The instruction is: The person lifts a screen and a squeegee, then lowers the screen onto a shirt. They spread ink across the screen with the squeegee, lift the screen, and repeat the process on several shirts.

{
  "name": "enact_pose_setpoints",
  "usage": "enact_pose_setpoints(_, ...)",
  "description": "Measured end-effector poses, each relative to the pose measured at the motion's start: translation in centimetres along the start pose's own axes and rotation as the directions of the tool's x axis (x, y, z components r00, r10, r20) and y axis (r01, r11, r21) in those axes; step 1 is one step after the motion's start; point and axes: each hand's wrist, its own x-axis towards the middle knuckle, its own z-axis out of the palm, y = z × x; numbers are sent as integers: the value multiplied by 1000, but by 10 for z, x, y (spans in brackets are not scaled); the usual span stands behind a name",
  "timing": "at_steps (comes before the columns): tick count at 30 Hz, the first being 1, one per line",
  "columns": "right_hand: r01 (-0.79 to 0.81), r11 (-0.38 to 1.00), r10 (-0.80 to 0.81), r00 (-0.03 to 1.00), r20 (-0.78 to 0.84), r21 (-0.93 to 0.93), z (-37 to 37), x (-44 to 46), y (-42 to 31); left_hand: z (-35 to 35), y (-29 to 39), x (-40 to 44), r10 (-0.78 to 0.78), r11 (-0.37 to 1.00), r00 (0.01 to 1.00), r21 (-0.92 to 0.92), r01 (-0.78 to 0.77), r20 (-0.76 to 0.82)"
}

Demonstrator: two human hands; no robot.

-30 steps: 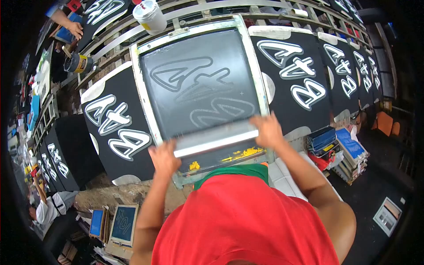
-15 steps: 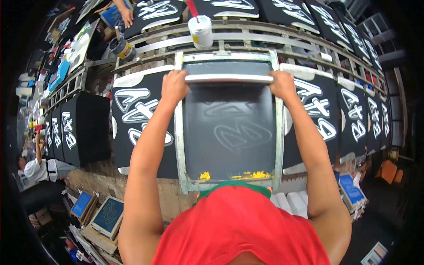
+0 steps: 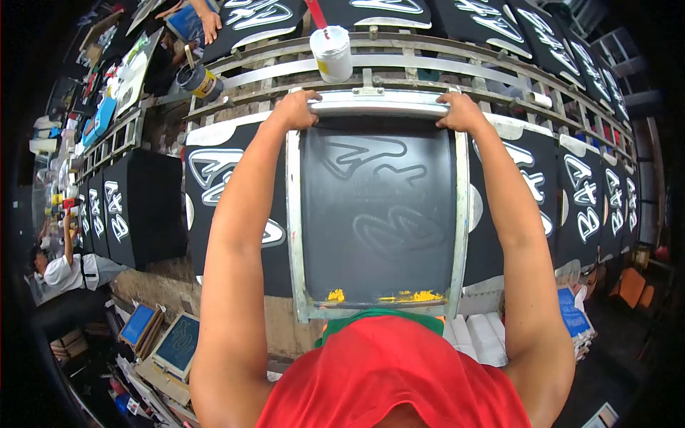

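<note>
A long pale squeegee (image 3: 378, 106) lies across the far end of a framed printing screen (image 3: 462, 214). My left hand (image 3: 295, 111) is closed on its left end, and my right hand (image 3: 460, 113) grips the right end. Faint lettering shows in the dark mesh (image 3: 378, 185), with yellow patches at its near edge. Black fabric panels with white lettering, one on the left (image 3: 214, 171) and one on the right (image 3: 531, 171), lie either side of the frame, partly hidden by my arms.
Beyond the frame, a white tub (image 3: 332, 57) and a dark pot (image 3: 200, 82) stand by the metal rails (image 3: 271, 69). Another person's hand (image 3: 211, 25) shows at the upper left. A co-worker in white (image 3: 63, 274) is far left. Small screens (image 3: 177, 342) lean at lower left.
The squeegee, held in both hands, has travelled from the near part of the screen to its far end. The view has shifted, and the frame now appears straighter.
</note>
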Motion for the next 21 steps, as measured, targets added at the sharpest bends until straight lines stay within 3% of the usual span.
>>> enact_pose_setpoints(9, 31, 999, -31, 999, -10, -10, -9, 3, -2, -6, 13, 12, 3, 994, 999, 113, -8, 44)
enact_pose_setpoints(11, -38, 999, 35, 994, 101, 21, -11, 4, -3, -6, 14, 15, 14, 991, 997, 132, -24, 70)
enact_pose_setpoints(16, 15, 999, -9, 992, 123, -51, -7, 12, -7, -10, 26, 17, -13, 968, 986, 248, -29, 166)
enact_pose_setpoints(21, -3, 993, 20, 990, 136, -120, -16, 20, -20, -14, 22, 12, -20, 964, 993, 266, -11, 113)
